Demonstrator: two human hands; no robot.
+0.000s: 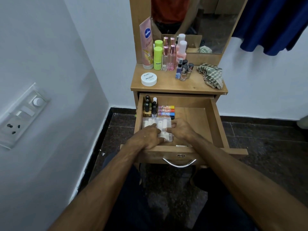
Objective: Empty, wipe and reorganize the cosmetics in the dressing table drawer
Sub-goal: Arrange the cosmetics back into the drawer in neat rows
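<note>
The wooden drawer (215, 120) of the dressing table is pulled out. In its front left part lies a clear plastic box (155, 122) of white pieces. My left hand (148, 137) rests on the box's left side and my right hand (180, 130) grips its right edge. Behind the box stand nail polish bottles (149, 109) in the back left corner, with several coloured lip balm sticks (166, 110) lying beside them. The drawer's right half is bare wood.
On the tabletop stand a pink Vaseline tube (146, 45), green bottles (158, 57), perfume bottles (168, 57), small polish bottles (184, 70), a white round tub (148, 79) and a checked cloth (211, 75). A wall is at left; a blue cloth (273, 24) hangs at right.
</note>
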